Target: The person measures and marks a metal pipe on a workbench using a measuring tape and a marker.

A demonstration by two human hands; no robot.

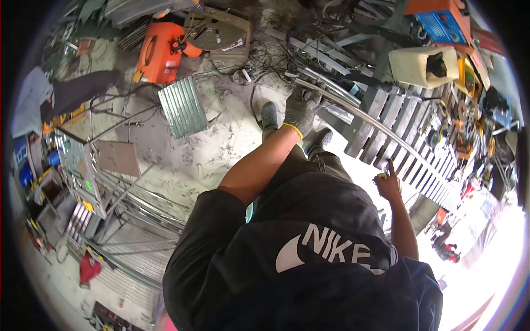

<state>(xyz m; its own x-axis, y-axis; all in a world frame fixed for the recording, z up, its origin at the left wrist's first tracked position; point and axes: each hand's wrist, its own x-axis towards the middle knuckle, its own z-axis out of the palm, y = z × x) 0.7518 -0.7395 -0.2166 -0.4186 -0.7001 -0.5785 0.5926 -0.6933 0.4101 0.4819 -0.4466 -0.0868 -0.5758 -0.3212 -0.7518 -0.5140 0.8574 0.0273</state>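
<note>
Dark tee [326, 215]; gloved L hand [301, 108] at tube [381, 127], grip unclear; R hand [390, 186] curled w/ yellow item [381, 176].

Pale, dusty concrete floor [165, 157] across the middle of the frame, scuffed with dark smudges and strewn with thin black cables toward upper centre. At upper left, a bright orange box-shaped case [160, 49] and, just below, a silver corrugated metal sheet [184, 106]. Along the left, an open frame of grey metal tubes beside a flat brown square panel [117, 158]. At upper right, an orange machine with a blue front panel [441, 26] above a cream plastic container [422, 66] with a dark opening. Right of centre, a platform of parallel grey slats [395, 126]. Toward lower right, harsh white light, washing out most detail there.
</note>
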